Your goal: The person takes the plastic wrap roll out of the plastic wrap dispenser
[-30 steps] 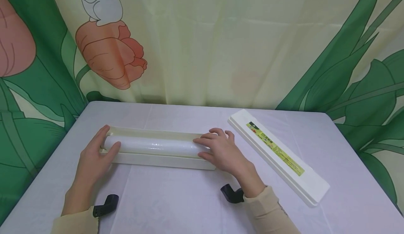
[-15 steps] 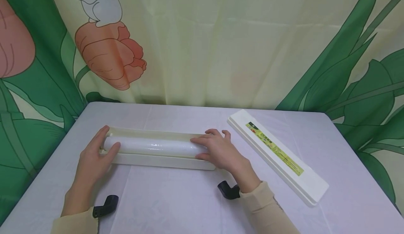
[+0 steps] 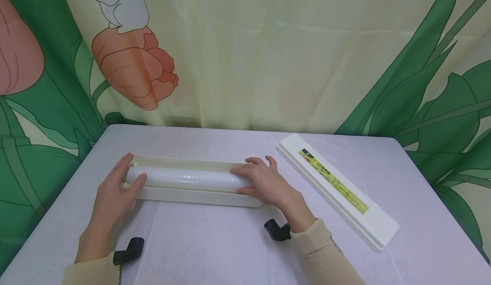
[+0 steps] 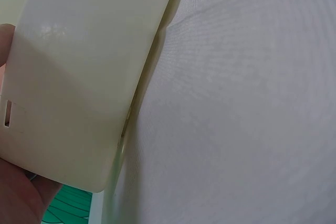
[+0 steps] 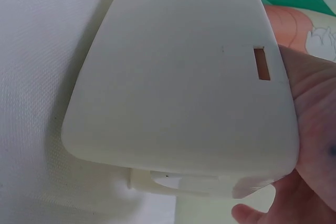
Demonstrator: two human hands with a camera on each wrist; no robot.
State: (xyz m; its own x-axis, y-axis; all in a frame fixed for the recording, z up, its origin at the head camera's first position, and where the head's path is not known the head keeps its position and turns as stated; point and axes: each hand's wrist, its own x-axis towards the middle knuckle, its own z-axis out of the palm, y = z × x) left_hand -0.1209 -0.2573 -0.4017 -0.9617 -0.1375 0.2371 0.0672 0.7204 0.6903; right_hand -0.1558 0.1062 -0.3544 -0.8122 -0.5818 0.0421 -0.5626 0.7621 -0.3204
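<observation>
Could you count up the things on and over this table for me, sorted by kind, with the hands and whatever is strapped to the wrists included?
Open white box: 1
White roll, lying in the box: 1
White lid: 1
Left hand and right hand: 2
Black wrist pieces: 2
Total: 7
</observation>
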